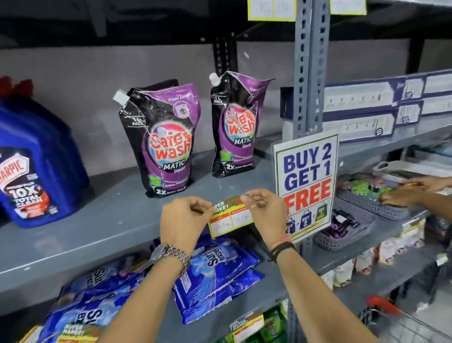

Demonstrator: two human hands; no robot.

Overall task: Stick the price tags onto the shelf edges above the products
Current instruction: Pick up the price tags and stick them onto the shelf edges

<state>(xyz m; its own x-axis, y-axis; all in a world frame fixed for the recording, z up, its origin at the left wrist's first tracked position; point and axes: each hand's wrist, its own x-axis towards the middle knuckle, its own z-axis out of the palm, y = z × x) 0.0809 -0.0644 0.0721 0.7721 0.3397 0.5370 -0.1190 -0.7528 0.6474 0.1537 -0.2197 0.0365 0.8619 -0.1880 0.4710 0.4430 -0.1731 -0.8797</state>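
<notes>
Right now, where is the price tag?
Centre of head view: yellow paper price tag pinched between both hands at the grey shelf edge, left of the promo sign.

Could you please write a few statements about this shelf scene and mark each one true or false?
1. Both hands hold one price tag at the shelf edge. True: the left hand pinches its left end, the right hand its right end.
2. Three Safewash pouches stand on the shelf. False: there are two, the left pouch and the right pouch.
3. A blue Harpic bottle stands left of the pouches. True.
4. The sign on the upright reads "Buy 1 Get 1 Free". False: it reads "Buy 2 Get 1 Free".
5. The left wrist wears a metal watch. True.
6. Surf Excel packs lie on the shelf above the tag. False: they lie below it.
</notes>
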